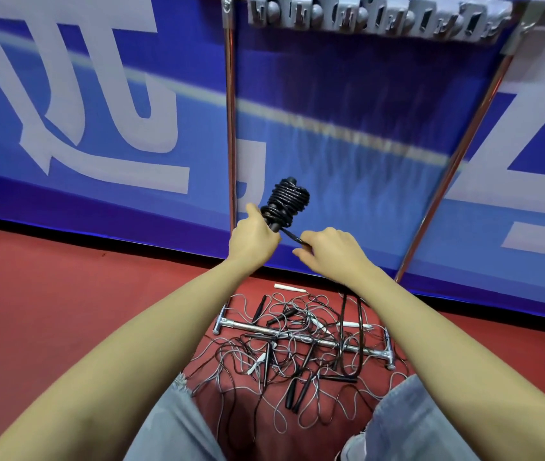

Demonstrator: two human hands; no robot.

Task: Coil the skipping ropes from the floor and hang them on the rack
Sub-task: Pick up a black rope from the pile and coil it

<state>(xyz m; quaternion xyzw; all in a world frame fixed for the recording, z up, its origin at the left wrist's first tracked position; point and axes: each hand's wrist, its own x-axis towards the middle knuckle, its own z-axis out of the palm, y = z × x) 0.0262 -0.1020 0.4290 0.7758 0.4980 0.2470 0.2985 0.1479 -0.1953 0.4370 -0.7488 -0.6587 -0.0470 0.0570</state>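
My left hand (253, 237) grips the handles of a black skipping rope (286, 201) whose cord is wound in tight coils around them, held upright in front of the rack. My right hand (329, 251) pinches the loose end of the same cord, and a long black loop hangs from that hand down to the floor. The rack's grey hook bar (377, 18) runs across the top of the view, carried by two metal poles (230, 128). A tangle of several black and grey ropes (297, 347) with black and white handles lies on the red floor.
The rack's metal foot bar (301, 337) lies across the floor under the tangled ropes. A blue banner wall (98, 111) with large white characters stands behind the rack. My knees in grey jeans (171, 424) flank the pile at the bottom.
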